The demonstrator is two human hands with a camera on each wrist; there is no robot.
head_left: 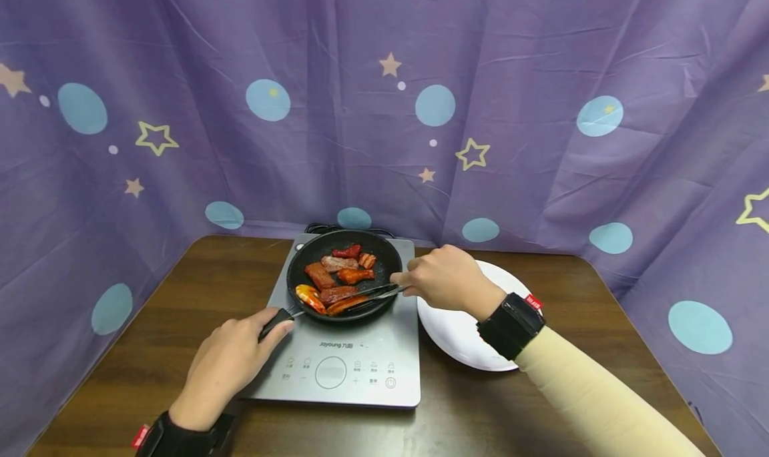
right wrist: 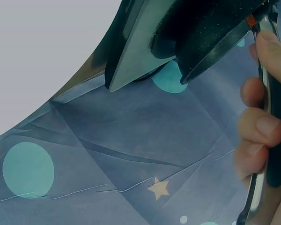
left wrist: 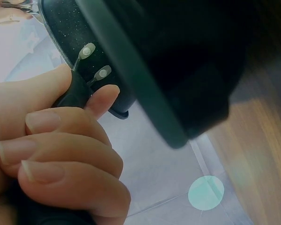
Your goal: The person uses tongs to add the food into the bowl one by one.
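Note:
My left hand (head_left: 225, 357) grips the black handle (head_left: 276, 325) of a frying pan (head_left: 387, 260); its fingers curl round the handle in the left wrist view. In my right hand (head_left: 444, 280) is a pair of metal tongs (head_left: 382, 294), reaching over the pan's right rim. The tong ends lie at a long orange-brown food piece (head_left: 346, 304) near the pan's front edge; whether they pinch it I cannot tell. Around it lie a glossy yellow-orange piece (head_left: 309, 298), a small drumstick (head_left: 356, 275) and several reddish-brown meat pieces (head_left: 320, 275).
Under the pan sits a silver induction cooktop (head_left: 384, 350) with a touch panel in front. A large white plate (head_left: 459, 340) stands to its right, partly beneath my right forearm. A black cable (head_left: 318, 228) lies behind the cooktop. Purple curtain (head_left: 360, 143) hangs beyond the wooden table (head_left: 180, 297).

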